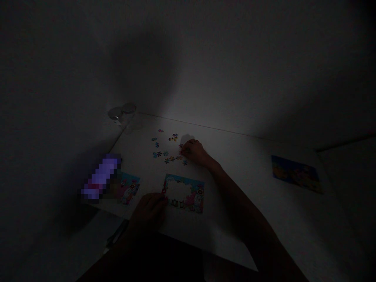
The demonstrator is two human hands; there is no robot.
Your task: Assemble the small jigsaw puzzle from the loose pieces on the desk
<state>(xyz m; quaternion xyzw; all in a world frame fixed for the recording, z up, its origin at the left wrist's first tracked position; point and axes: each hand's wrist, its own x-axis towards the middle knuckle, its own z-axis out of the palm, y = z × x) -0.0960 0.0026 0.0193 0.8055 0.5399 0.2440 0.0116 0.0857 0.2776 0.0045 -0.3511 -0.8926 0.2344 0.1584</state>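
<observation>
A partly assembled jigsaw puzzle (197, 196) lies on the white table, its border joined around a bare middle. At its lower left edge rests my left hand (151, 207), fingers stretched out and touching the border. Farther up the table, my right hand (194, 152) has its fingertips pinched together among the loose puzzle pieces (172, 158). A pinkish jigsaw piece seems to be at those fingertips, though the dim light blurs it. Several more coloured pieces (173, 139) are scattered to the left of that hand.
A reference picture (129, 190) lies left of the puzzle, partly behind a pixelated, lit phone-like object (101, 176). Two clear jars with metallic lids (115, 113) stand at the back left corner. Another colourful picture (296, 173) lies at the right. Walls border the table (235, 156).
</observation>
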